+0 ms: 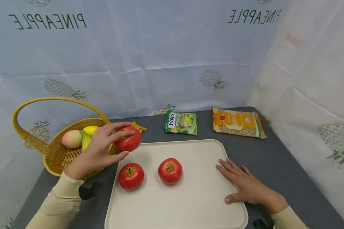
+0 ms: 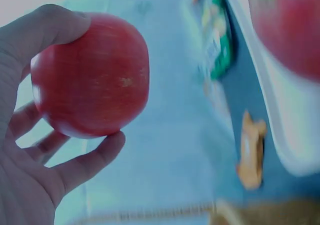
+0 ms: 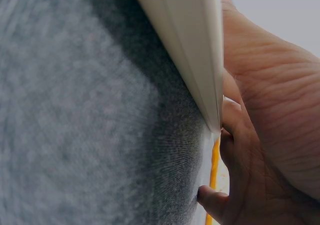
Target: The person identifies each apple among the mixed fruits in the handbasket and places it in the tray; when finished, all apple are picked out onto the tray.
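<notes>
My left hand (image 1: 98,151) grips a red apple (image 1: 129,140) in the air, between the basket and the tray's far left corner. In the left wrist view, thumb and fingers curve round this apple (image 2: 97,77). Two more apples lie on the cream tray (image 1: 200,197): one near its left edge (image 1: 131,176), the other (image 1: 170,171) closer to the middle. At the tray's right edge rests my right hand (image 1: 246,186), its fingers spread. The right wrist view shows that hand (image 3: 270,115) against the tray's rim (image 3: 190,50).
A yellow wicker basket (image 1: 53,159) with a tall handle stands at the left, holding peach-like fruit (image 1: 72,139) and a banana (image 1: 86,140). Behind the tray lie an orange wrapped packet (image 1: 138,126), a green Fox's bag (image 1: 181,123) and an orange grain bag (image 1: 238,123). Printed cloth hangs behind.
</notes>
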